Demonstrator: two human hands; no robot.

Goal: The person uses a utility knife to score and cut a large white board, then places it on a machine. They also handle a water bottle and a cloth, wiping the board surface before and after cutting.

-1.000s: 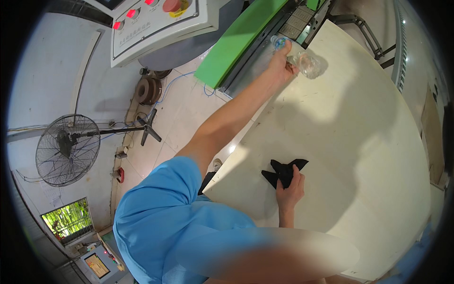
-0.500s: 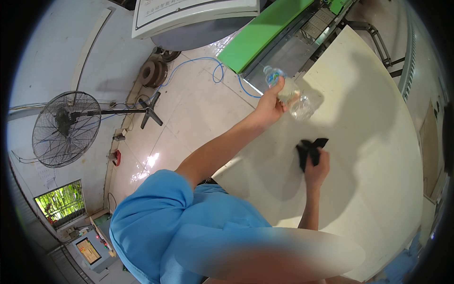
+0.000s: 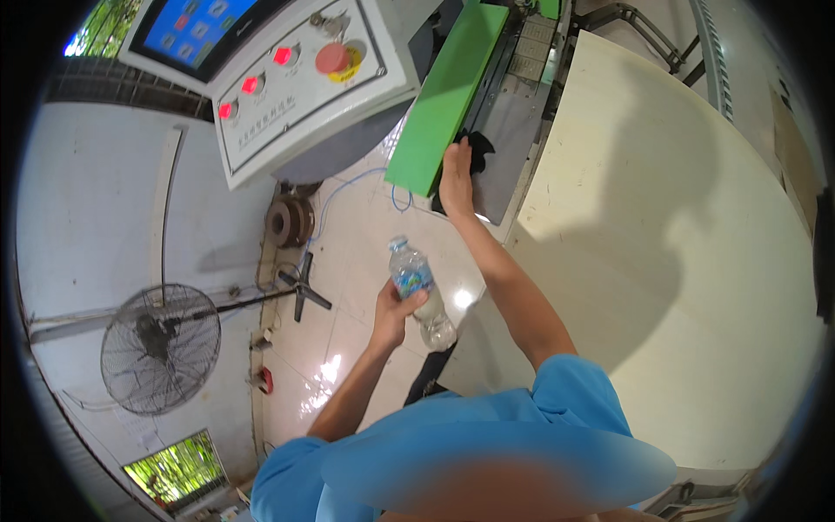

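Note:
My left hand [image 3: 393, 315] is closed around a clear plastic bottle [image 3: 412, 271] with a blue label, held tilted above the floor in front of my body. Farther out, my right hand [image 3: 455, 181] presses a black cloth [image 3: 480, 151] onto the grey metal bed [image 3: 504, 165] of a machine. Its fingers lie over the cloth, close beside the long green cover [image 3: 442, 104]. Part of the cloth is hidden under that hand.
A white control box [image 3: 300, 117] with lit red buttons and a screen stands left of the green cover. To the right spreads a large cream tabletop [image 3: 574, 157]. A black pedestal fan [image 3: 161, 348] and a blue hose [image 3: 348, 180] are on the left.
My right hand has carried the black cloth from the tabletop to the machine bed. My left hand has drawn the bottle back toward me, off the tabletop's edge. The view has shifted left.

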